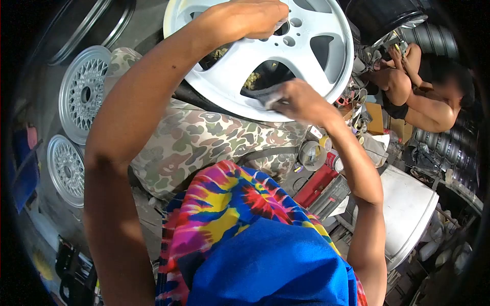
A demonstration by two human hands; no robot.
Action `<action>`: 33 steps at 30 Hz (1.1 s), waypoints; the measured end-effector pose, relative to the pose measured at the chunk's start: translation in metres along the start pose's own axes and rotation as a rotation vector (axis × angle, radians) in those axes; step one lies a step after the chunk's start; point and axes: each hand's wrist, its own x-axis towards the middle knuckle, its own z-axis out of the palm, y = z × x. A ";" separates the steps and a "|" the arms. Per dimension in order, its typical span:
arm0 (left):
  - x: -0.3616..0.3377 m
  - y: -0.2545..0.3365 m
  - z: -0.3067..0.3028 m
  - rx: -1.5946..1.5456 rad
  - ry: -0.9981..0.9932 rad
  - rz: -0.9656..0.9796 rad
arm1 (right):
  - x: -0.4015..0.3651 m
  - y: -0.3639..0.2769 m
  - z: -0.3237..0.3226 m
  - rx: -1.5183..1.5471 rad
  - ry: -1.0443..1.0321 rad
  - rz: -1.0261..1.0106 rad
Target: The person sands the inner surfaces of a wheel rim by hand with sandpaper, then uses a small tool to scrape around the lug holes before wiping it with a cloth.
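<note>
A white five-spoke alloy wheel [306,66] rests on my camouflage-clad lap [214,137], its face turned toward me. My left hand [250,18] grips the top of the wheel near the hub with its bolt holes. My right hand [298,102] presses a small grey pad or sanding sheet [270,96] against the lower rim, beside a spoke opening. Both forearms reach forward from the bottom of the view.
Two silver mesh wheels [84,92] [66,168] lie on the floor at left. Another person [429,97] sits at upper right among stacked tyres [449,148]. A red toolbox [316,186], tape roll [311,153], a white wheel [408,214] and clutter fill the right floor.
</note>
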 end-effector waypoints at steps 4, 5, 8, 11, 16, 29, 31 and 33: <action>0.007 0.006 -0.001 0.003 -0.001 -0.021 | 0.020 -0.029 0.013 0.113 0.123 -0.046; 0.008 0.010 -0.001 0.014 -0.084 -0.098 | 0.009 -0.026 0.009 0.228 0.125 -0.068; -0.001 0.004 0.004 -0.054 0.094 0.011 | -0.031 0.002 -0.010 -0.059 0.072 -0.044; 0.002 0.005 -0.012 -0.008 -0.047 -0.116 | -0.038 0.005 -0.021 -0.322 -0.050 0.084; 0.008 0.006 -0.020 -0.017 -0.089 -0.181 | 0.010 -0.033 0.024 0.003 0.258 -0.055; -0.021 -0.020 -0.048 -0.187 -0.037 -0.149 | 0.012 -0.042 0.029 -0.049 0.376 -0.144; -0.019 -0.023 -0.041 -0.323 -0.059 -0.132 | -0.007 -0.025 0.023 -0.076 0.348 -0.117; -0.007 -0.027 -0.036 0.038 -0.023 -0.190 | -0.022 -0.005 0.005 -0.145 0.079 0.079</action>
